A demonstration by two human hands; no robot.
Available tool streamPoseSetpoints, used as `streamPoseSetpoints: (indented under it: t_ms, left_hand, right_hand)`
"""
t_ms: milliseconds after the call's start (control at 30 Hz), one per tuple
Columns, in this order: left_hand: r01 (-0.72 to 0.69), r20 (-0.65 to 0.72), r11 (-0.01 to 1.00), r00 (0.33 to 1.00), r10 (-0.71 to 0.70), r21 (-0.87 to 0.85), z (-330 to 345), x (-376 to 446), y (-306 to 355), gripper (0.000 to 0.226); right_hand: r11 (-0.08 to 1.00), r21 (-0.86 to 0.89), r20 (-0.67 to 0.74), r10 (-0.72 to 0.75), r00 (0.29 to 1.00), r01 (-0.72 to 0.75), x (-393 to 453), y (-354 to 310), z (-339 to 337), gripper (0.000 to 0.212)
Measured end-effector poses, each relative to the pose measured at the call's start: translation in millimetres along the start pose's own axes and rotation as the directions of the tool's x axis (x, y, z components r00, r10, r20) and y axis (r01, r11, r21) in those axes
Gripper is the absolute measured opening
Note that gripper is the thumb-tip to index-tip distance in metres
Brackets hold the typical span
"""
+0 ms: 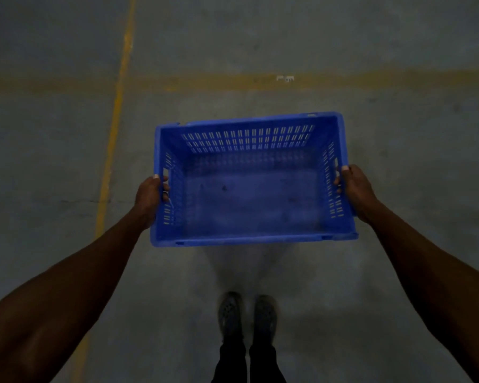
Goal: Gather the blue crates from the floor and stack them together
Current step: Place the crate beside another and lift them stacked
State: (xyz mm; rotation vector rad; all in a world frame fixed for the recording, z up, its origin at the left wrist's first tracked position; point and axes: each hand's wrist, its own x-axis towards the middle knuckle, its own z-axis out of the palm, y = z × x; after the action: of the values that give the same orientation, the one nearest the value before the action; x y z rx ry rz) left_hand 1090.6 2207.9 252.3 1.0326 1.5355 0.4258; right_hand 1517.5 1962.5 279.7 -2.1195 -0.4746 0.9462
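A thin yellow line (pixel 114 134) is running down the grey concrete floor (pixel 260 37) at the left, crossing a broader, faded yellow band (pixel 205 82) farther out. The left hand (pixel 149 199) is gripping the left end of the blue crate (pixel 249 200) — thumb over the rim, fingers curling through the handle slot. The crate is hanging level in the air in front of the person, open side up, nothing in it. The right hand (pixel 356 189) is gripping the opposite end the same way. Below the crate, two grey shoes (pixel 247 317) are standing side by side — blurred.
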Motion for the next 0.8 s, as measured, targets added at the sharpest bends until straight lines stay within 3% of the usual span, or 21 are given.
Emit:
streamPoseSetpoints:
  t_ms: [467, 800]
  left_hand:
    - [-0.012, -0.054, 1.000, 0.998, 0.013, 0.019, -17, 3, 5, 0.033]
    - [0.010, -0.050, 1.000, 0.999, -0.010, -0.008, -26, 12, 15, 0.030]
  right_hand:
    - [0.997, 0.072, 0.046, -0.016, 0.999, 0.013, -4, -1, 14, 0.029]
    - [0.999, 0.019, 0.072, -0.028, 0.997, 0.026, 10, -11, 29, 0.029]
